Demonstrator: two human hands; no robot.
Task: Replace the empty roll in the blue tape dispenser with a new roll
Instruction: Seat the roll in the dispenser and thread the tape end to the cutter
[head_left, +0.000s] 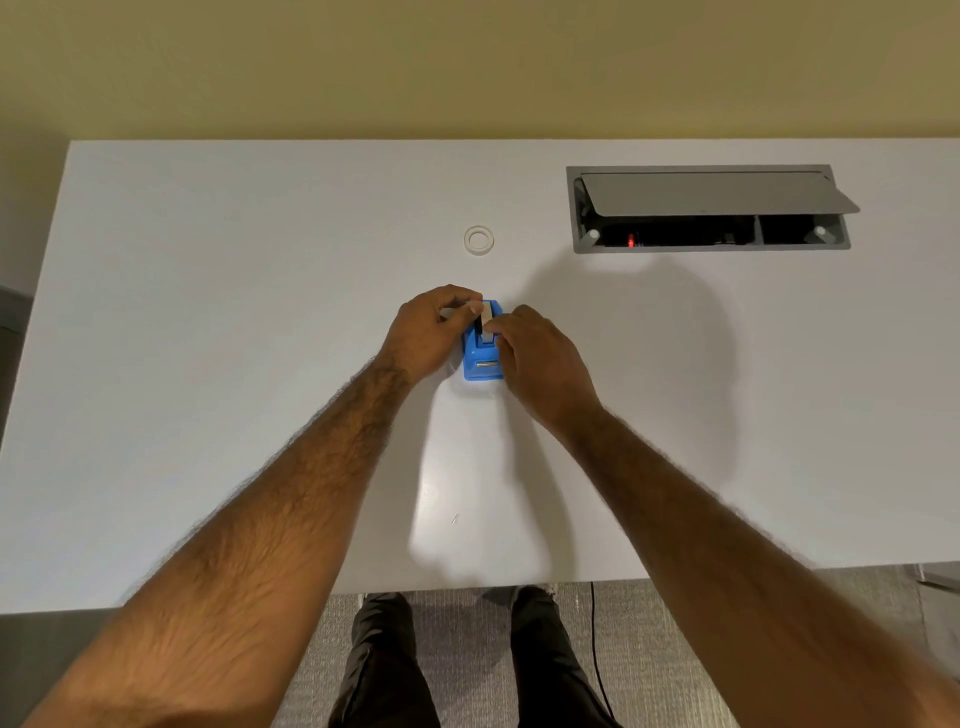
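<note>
The blue tape dispenser stands on the white table at the middle, its cutter end toward me. A roll sits upright in its slot, seen edge-on. My left hand curls around the dispenser's left side, thumb and fingers pinching the roll's top. My right hand presses against the right side, its fingertips on the roll. A second, pale tape ring lies flat on the table farther back, apart from both hands.
A grey cable box with its lid propped open is set into the table at the back right. A yellow wall runs behind the table. My legs and a black cable show below the table's near edge.
</note>
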